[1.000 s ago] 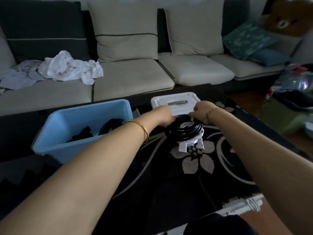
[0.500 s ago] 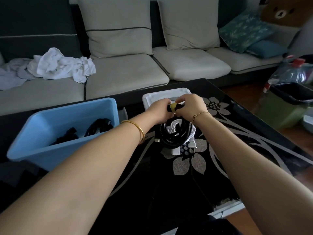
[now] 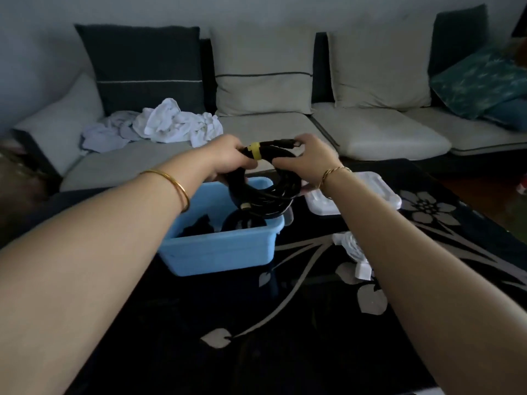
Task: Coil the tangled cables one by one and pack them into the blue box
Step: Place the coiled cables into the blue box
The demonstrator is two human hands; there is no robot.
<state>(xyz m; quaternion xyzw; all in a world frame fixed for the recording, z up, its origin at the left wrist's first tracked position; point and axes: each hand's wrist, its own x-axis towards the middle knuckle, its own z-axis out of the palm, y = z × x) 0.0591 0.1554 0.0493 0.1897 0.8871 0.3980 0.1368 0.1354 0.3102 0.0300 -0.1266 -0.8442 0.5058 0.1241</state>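
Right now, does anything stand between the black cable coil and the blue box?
Nothing visible. The left hand and right hand hold the black cable coil above the open blue box; dark cables lie inside.

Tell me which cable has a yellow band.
The black coil gripped by the left hand and right hand over the blue box: yellow band at its top. The dark cables in the box and white cable on the table show none.

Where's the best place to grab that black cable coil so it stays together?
Probably at the top of the black coil, from above, beside the yellow band, which cinches the loops into one bundle. The left hand and right hand grip either side of that band, and the loops hang below intact.
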